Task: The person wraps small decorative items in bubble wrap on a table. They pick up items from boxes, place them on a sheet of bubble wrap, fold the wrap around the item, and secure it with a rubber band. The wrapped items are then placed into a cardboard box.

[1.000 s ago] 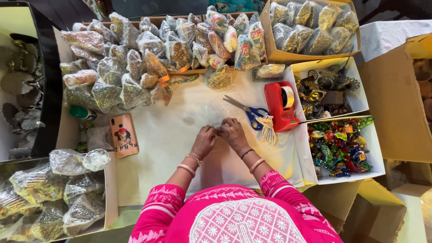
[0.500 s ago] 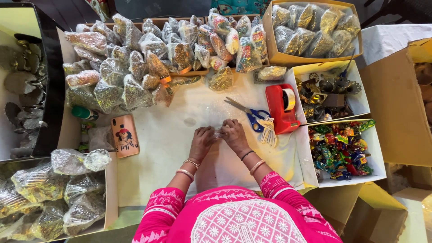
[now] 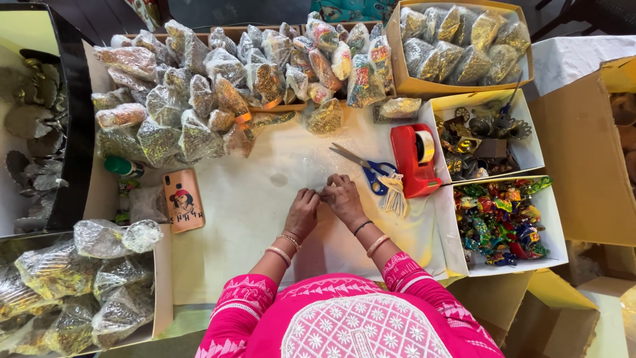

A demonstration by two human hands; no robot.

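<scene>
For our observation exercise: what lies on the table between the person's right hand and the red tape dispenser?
In the head view, between the right hand and the red tape dispenser lie blue-handled scissors and a small bunch of pale tassels.

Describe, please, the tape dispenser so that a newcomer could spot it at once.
Start at the white-covered table and look just right of the person's right hand. Beside the blue-handled scissors stands the tape dispenser, the only solid red, blocky thing there, carrying a roll of tape.

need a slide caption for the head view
Both hands meet on the white table beside scissors.
</scene>
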